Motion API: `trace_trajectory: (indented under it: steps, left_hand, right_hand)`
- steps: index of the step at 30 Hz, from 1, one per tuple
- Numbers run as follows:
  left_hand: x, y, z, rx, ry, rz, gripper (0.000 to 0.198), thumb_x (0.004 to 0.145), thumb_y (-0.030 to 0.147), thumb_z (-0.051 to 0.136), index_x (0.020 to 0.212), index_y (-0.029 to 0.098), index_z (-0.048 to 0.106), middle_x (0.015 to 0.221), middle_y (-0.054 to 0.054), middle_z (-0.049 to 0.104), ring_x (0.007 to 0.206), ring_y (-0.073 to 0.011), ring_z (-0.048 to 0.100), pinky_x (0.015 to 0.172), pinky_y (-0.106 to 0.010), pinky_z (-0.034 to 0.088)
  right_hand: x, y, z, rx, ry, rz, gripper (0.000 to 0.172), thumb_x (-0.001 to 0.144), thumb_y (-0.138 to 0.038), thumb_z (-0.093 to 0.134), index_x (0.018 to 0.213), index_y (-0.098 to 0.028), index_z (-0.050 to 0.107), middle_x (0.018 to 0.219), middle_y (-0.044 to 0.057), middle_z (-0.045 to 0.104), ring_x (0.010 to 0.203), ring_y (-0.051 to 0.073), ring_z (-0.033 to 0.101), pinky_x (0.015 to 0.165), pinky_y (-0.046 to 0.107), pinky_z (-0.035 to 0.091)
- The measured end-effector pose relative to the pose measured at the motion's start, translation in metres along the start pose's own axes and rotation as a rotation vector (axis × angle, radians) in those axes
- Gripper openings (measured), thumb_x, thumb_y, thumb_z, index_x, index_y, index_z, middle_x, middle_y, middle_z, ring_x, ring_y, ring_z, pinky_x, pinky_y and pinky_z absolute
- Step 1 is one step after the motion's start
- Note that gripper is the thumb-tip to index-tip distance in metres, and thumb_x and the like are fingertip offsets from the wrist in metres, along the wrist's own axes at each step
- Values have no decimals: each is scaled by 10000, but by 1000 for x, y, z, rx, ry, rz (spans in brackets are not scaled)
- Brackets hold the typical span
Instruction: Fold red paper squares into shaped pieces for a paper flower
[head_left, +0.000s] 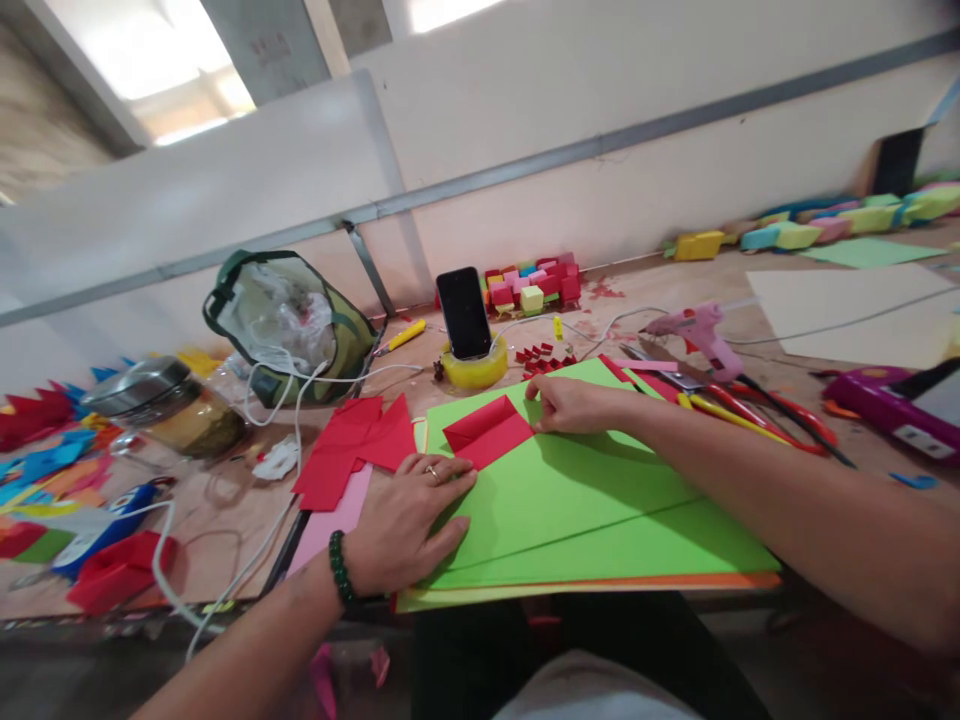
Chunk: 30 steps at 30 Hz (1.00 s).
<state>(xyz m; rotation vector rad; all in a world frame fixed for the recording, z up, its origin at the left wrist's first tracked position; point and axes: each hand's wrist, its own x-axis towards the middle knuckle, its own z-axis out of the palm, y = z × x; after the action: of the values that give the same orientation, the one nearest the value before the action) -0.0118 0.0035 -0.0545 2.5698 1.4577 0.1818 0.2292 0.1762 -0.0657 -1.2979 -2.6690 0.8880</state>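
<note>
A small folded red paper lies on a stack of bright green sheets, a crease line showing across it. My left hand rests flat on the left side of the stack, fingers stretched out, their tips at the paper's lower left corner. It wears a ring and a green bead bracelet. At the paper's right edge is my right hand, its fingers curled and pressed together on that edge. Loose red paper pieces lie beyond my left hand, overlapping a pink sheet.
A phone leans on a yellow tape roll. Nearby are a pink glue gun, orange-handled scissors, a yellow cutter, a glass jar, a green bag and colored paper blocks. White cables cross the left side.
</note>
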Motion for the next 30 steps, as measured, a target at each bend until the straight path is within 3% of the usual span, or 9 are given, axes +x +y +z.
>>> trace_trajectory:
  steps: [6, 10, 13, 16, 18, 22, 25, 28, 30]
  left_hand:
    - [-10, -6, 7, -10, 11, -22, 503, 907, 411, 510, 1373, 222, 495, 1408, -135, 440, 1292, -305, 378, 1075, -501, 308]
    - [-5, -10, 3, -65, 41, -22, 399, 904, 438, 519, 1255, 273, 610, 1350, -120, 481, 1250, -307, 421, 1051, -504, 325]
    - [17, -17, -5, -182, 174, -60, 273, 874, 441, 566, 968, 226, 704, 1203, -106, 566, 1125, -270, 511, 995, -455, 379]
    - [51, -29, -9, -313, 332, -291, 415, 727, 460, 710, 1011, 171, 619, 1032, -100, 620, 978, -264, 549, 853, -409, 449]
    - [72, -37, -6, -455, 275, -382, 425, 681, 425, 733, 979, 145, 616, 851, -62, 632, 770, -212, 561, 703, -339, 461]
    - [97, -43, 6, -592, 194, -301, 182, 613, 254, 734, 621, 160, 579, 543, 32, 520, 549, -132, 484, 557, -248, 395]
    - [100, -41, 13, -716, 268, -254, 120, 708, 255, 642, 730, 162, 570, 695, 9, 581, 662, -133, 529, 627, -239, 421]
    - [96, -40, 14, -857, 280, -227, 194, 786, 308, 582, 904, 159, 548, 828, -26, 627, 731, -141, 582, 666, -250, 464]
    - [91, -38, 13, -970, 223, -198, 301, 773, 344, 636, 989, 152, 552, 846, -41, 657, 741, -152, 618, 682, -263, 491]
  right_hand:
    - [-2, 3, -6, 35, -24, -30, 432, 713, -226, 627, 1135, -147, 582, 826, 41, 671, 670, 166, 587, 543, 237, 398]
    - [-4, -9, 1, 17, 124, -5, 359, 804, -380, 570, 1079, -157, 627, 927, 81, 680, 790, 209, 612, 643, 268, 418]
    - [-4, -18, 12, -7, 213, 8, 546, 681, -523, 698, 1078, -159, 612, 857, 83, 670, 773, 256, 608, 634, 304, 405]
    - [-4, -19, 19, 13, 258, -52, 549, 630, -487, 756, 1060, -178, 609, 876, 66, 663, 761, 242, 604, 629, 301, 404]
    - [-5, -17, 22, 48, 285, -115, 517, 626, -447, 775, 1047, -192, 616, 935, 60, 664, 803, 229, 604, 668, 300, 418]
    - [-6, -12, 24, 177, 352, -197, 623, 599, -432, 804, 1133, -185, 599, 1030, 74, 663, 833, 216, 603, 742, 326, 448]
    - [-2, -11, 25, 339, 390, -228, 587, 652, -430, 759, 1149, -170, 586, 1037, 77, 668, 790, 185, 609, 711, 312, 471]
    - [2, -13, 24, 519, 359, -251, 290, 722, -402, 660, 856, -146, 636, 733, 21, 652, 599, 133, 566, 555, 257, 452]
    - [2, -15, 23, 620, 338, -269, 237, 723, -391, 624, 701, -157, 593, 602, -15, 582, 505, 101, 499, 478, 228, 402]
